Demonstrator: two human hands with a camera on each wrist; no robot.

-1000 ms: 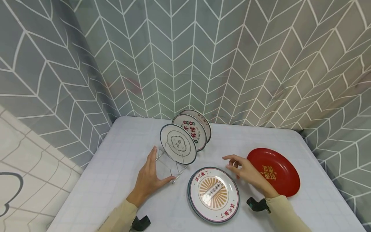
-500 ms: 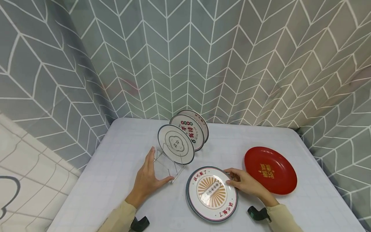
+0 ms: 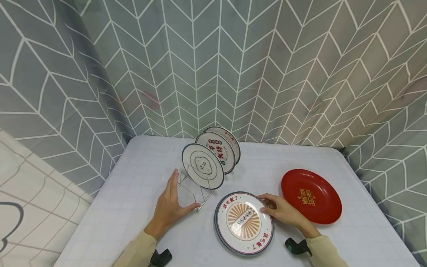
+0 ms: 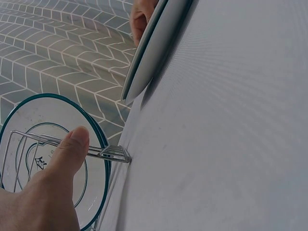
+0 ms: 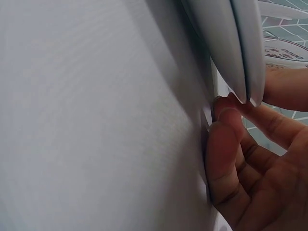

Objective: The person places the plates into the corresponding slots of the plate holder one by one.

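My left hand [image 3: 170, 205] holds a wire plate rack [image 3: 203, 198] from its near end, thumb and straight fingers on opposite sides. In the left wrist view the thumb [image 4: 67, 156] lies against the wire. A white plate with a dark rim [image 3: 205, 165] stands tilted in the rack. My right hand [image 3: 283, 211] pinches the right rim of a white plate with an orange sunburst [image 3: 247, 224], top of a small stack. Its thumb is over the rim; in the right wrist view, fingers [image 5: 224, 149] are curled under the edge of the stacked plates [image 5: 219, 43].
Two more white plates stand behind the first: one with red lettering [image 3: 218, 148] and one farther back [image 3: 235, 142]. A red oval plate [image 3: 320, 202] lies to the right. The white-covered table [image 3: 140, 163] ends at a patterned grey curtain [image 3: 213, 66].
My right hand has moved left from beside the stack and taken hold of the top plate's rim. My left hand stays at the rack; the view has shifted slightly.
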